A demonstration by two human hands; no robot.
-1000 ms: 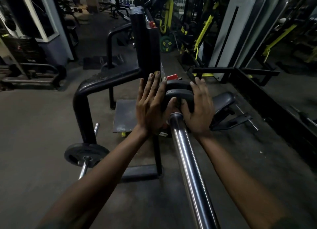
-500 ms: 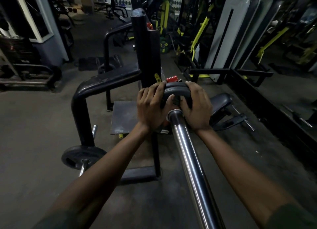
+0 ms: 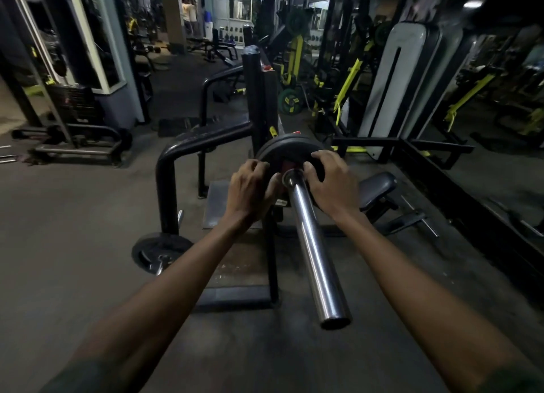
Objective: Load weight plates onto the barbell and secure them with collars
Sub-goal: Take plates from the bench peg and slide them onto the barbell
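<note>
Two hands: both on the one black weight plate, at the inner end of the chrome barbell sleeve.
Left hand: against the plate's left rim; fingers curled and held close together over the edge, thumb low on the plate's near face.
Right hand: on the plate's right side; fingers bent and slightly spread over the upper rim, thumb just beside the sleeve.
Plate position: threaded on the sleeve, upright, face toward the camera; a second plate edge seems to sit directly behind it, count uncertain in the dim light.
Red patch: shows on the plate face just above the sleeve, between the two hands; cannot tell what it is.
Sleeve: bare from the plate out to its open end, which points toward the camera.
Rack upright: black post, standing just behind the plate.
Other plate: on a low peg near the floor, left of the rack frame, well apart from both hands.
Seat pad: dark, right of the right hand, lower than the sleeve.
Floor: grey, dull.
</note>
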